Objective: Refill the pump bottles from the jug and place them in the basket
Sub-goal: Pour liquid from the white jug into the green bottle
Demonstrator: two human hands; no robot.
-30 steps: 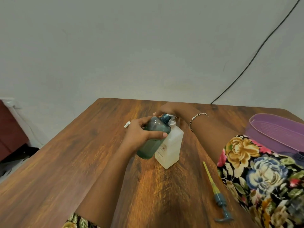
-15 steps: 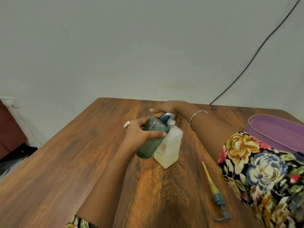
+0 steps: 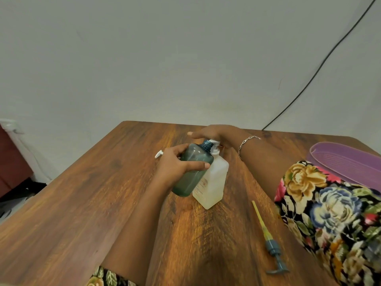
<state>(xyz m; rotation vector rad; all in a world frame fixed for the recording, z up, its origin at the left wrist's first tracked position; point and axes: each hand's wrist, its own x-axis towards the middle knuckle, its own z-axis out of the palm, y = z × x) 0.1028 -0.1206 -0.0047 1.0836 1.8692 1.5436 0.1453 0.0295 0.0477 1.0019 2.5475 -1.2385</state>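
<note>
The left hand [image 3: 175, 164] is gripping a tilted, uncapped teal translucent plastic bottle [image 3: 191, 172] beside an upright white plastic pump bottle [image 3: 212, 182] on the wooden table [image 3: 82, 203]. The right hand [image 3: 214, 133] is reaching straight-fingered over its pump head. The purple plastic basket [image 3: 346, 162] is sitting far right.

Setting: domestic room, most likely a home.

Evidence:
- brown wood-grain table [image 3: 86, 203] set close to a plain off-white painted wall [image 3: 165, 58]
- loose black cable [image 3: 309, 83] running slantwise down that wall to the table's far edge
- purple ribbed plastic basket [image 3: 348, 162] at the table's right side
- dark red piece of furniture [image 3: 8, 157] at the left, only an edge seen
- household toiletry containers mid-table, touching: teal translucent plastic bottle [image 3: 191, 172] and white translucent plastic pump bottle [image 3: 214, 182]
- floral-print fabric sleeve [image 3: 329, 213], everyday dress
</note>
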